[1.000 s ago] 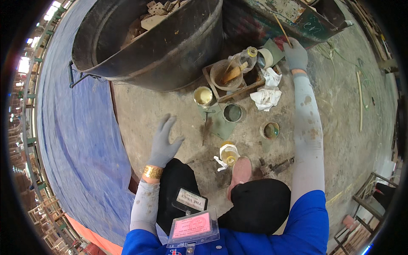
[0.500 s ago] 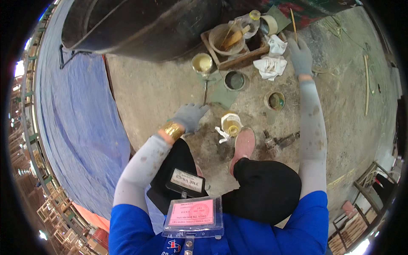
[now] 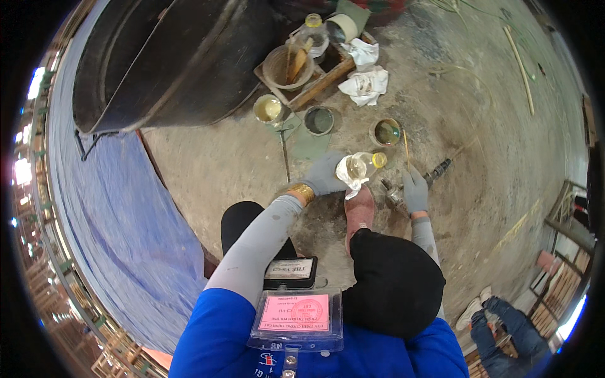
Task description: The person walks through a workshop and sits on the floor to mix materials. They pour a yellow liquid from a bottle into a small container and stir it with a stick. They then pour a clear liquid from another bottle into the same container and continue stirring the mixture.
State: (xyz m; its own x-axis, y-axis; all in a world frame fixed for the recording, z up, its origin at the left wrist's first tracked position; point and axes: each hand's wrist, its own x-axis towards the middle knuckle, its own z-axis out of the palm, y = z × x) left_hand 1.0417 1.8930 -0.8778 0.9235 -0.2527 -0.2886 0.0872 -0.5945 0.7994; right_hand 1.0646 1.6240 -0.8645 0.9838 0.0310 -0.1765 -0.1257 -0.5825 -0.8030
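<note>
My left hand [image 3: 322, 175], in a grey glove with a gold bangle at the wrist, grips a clear plastic bottle [image 3: 358, 167] with a yellow cap, lying tilted just above my red shoe [image 3: 359, 208]. A white rag hangs under the bottle. My right hand [image 3: 415, 191], also in a grey glove, pinches a thin stick [image 3: 406, 150] that points up toward a small round tin [image 3: 386, 132] of greenish liquid. A dark metal tool [image 3: 435, 171] lies on the ground beside the right hand.
A big black tub [image 3: 170, 63] stands at the upper left over a blue tarp [image 3: 107, 214]. A wooden tray [image 3: 315, 75] holds a plastic cup and a bottle. Two more tins [image 3: 268, 109] [image 3: 319, 120] and white rags [image 3: 365, 82] lie nearby. Another person's legs [image 3: 504, 321] show at lower right.
My left hand moved right and closed on the bottle. My right hand came down from the far tray to beside my shoe, holding the stick.
</note>
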